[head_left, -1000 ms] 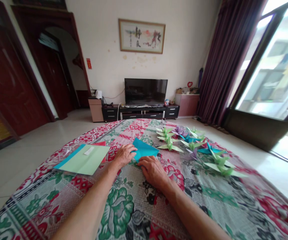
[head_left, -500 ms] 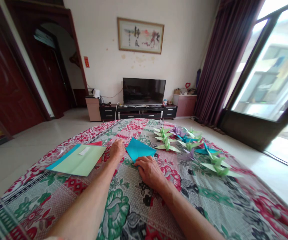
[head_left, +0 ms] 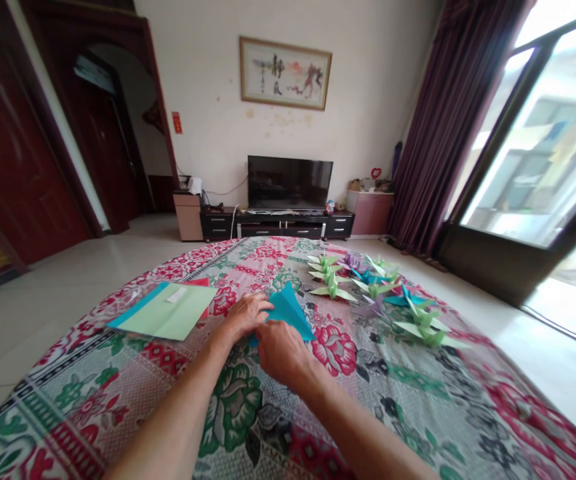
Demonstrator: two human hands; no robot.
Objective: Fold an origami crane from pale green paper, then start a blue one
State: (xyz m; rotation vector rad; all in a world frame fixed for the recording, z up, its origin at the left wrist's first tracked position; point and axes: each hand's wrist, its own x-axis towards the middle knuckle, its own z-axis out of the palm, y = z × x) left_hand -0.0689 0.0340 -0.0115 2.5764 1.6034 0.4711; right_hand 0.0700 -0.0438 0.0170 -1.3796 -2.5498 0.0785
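A blue sheet of origami paper (head_left: 289, 312) lies on the tablecloth in front of me, folded, with a point toward the far side and another to the right. My left hand (head_left: 248, 313) is at its left edge, fingers bent together onto the paper. Close beside it, my right hand (head_left: 283, 350) is curled, its fingers pressed on the paper's near left part. Both hands cover that corner, so the fold beneath them is hidden. To the left lies a stack of paper sheets (head_left: 173, 313), light green on top, with blue and red edges showing.
Several folded paper cranes (head_left: 333, 288) in green, purple and blue stand in rows at the right. A patterned cloth (head_left: 368, 413) covers the round table. Beyond it are a television (head_left: 291, 183) on a low cabinet, a curtain (head_left: 428, 133) and a glass door.
My left hand has come right onto the blue paper. The paper has turned and shows a fold, and my right hand has shifted slightly left and nearer, its fingers more curled.
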